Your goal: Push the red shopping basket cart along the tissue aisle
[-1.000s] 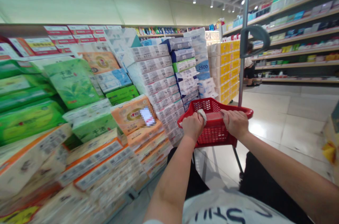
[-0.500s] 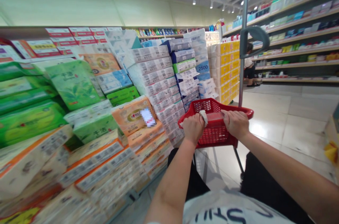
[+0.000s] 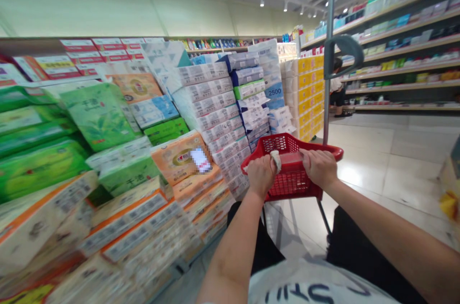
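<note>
A red plastic shopping cart [image 3: 291,186] stands right in front of me, its handle bar across the near side. My left hand [image 3: 262,173] is wrapped round the left part of the handle. A crumpled whitish piece [image 3: 275,161], perhaps tissue, shows at that hand's thumb side; I cannot tell just what it is. Round the right part of the handle my right hand [image 3: 321,168] is closed. A grey pole [image 3: 328,103] with a dark grey hook-shaped piece [image 3: 344,56] rises at the cart's right side. Little of the basket's inside shows.
Stacked tissue packs [image 3: 97,112] fill the left side, reaching close to the cart. A phone [image 3: 200,159] with a lit screen lies on an orange pack. Yellow-and-white packs [image 3: 305,95] stand ahead. A person [image 3: 337,88] is low by the shelves [image 3: 402,74]. Tiled floor [image 3: 373,165] extends right.
The view has shifted very slightly. The person by the far shelves has moved a little. Both my hands keep their hold on the cart handle.
</note>
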A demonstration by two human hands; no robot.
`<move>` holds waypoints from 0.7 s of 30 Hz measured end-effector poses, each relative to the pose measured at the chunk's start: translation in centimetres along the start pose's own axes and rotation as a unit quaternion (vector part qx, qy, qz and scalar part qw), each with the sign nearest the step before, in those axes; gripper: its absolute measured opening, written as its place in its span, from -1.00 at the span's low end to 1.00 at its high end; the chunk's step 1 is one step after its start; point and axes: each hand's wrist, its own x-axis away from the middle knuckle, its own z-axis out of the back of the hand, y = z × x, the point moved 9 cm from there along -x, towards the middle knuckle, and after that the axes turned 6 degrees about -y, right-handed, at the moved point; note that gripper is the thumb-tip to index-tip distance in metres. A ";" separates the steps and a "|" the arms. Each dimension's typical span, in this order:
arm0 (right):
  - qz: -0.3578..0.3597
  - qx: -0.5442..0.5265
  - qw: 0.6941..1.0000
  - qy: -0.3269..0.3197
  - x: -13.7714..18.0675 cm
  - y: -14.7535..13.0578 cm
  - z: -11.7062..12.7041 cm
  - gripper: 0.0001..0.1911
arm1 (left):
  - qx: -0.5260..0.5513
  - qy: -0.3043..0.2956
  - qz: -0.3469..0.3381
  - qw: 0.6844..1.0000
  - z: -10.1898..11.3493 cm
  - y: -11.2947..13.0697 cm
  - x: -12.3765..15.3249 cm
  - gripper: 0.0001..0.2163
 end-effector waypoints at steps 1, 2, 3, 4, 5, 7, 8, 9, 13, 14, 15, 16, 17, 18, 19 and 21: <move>-0.001 0.000 1.000 0.000 0.0 0.0 0.0 -0.67 | 0.002 0.000 0.002 1.000 0.0 0.0 0.0 -0.73; -0.002 0.000 1.000 0.000 0.0 0.0 0.1 -0.67 | 0.005 -0.002 0.012 1.000 0.0 -0.1 0.0 -0.73; -0.002 -0.001 1.000 0.000 0.0 0.0 0.1 -0.67 | 0.007 -0.007 0.027 1.000 0.0 -0.3 -0.2 -0.72; -0.002 -0.001 1.000 -0.001 0.0 0.0 0.1 -0.67 | 0.009 -0.017 0.047 0.999 -0.1 -0.6 -0.4 -0.69; -0.002 -0.003 1.000 -0.003 0.0 0.0 0.1 -0.67 | 0.011 -0.032 0.069 0.997 -0.2 -1.0 -0.6 -0.66; -0.003 -0.005 1.000 -0.006 0.0 0.0 0.1 -0.67 | 0.020 -0.076 0.104 0.992 -0.7 -1.5 -1.1 -0.60; -0.004 -0.005 1.000 -0.007 0.0 0.0 0.2 -0.66 | 0.025 -0.101 0.112 0.988 -1.0 -1.6 -1.2 -0.58; -0.004 -0.005 1.000 -0.007 0.0 0.0 0.2 -0.66 | 0.028 -0.122 0.114 0.986 -1.3 -1.6 -1.4 -0.58; -0.002 -0.005 1.000 -0.005 0.0 -0.1 0.3 -0.67 | 0.017 -0.124 0.111 0.986 -1.2 -1.5 -1.3 -0.56; -0.002 -0.005 1.000 -0.004 0.0 -0.1 0.3 -0.67 | 0.013 -0.110 0.113 0.987 -1.1 -1.5 -1.2 -0.56; -0.001 -0.005 1.000 -0.003 0.0 -0.1 0.3 -0.67 | 0.009 -0.094 0.112 0.989 -0.9 -1.5 -1.1 -0.56; -0.001 -0.004 1.000 -0.003 0.0 -0.1 0.3 -0.67 | 0.006 -0.079 0.109 0.991 -0.8 -1.4 -0.9 -0.56; 0.000 -0.003 1.000 -0.003 0.0 -0.1 0.3 -0.67 | 0.003 -0.066 0.100 0.993 -0.6 -1.3 -0.7 -0.58; 0.000 -0.002 1.000 -0.003 0.0 -0.1 0.3 -0.67 | 0.002 -0.052 0.085 0.995 -0.5 -1.1 -0.6 -0.61; 0.000 -0.001 1.000 -0.003 0.0 -0.1 0.3 -0.67 | 0.001 -0.039 0.067 0.997 -0.3 -0.8 -0.4 -0.63; 0.000 0.001 1.000 -0.005 0.0 0.0 0.2 -0.67 | 0.001 -0.017 0.031 0.999 0.0 -0.2 0.0 -0.68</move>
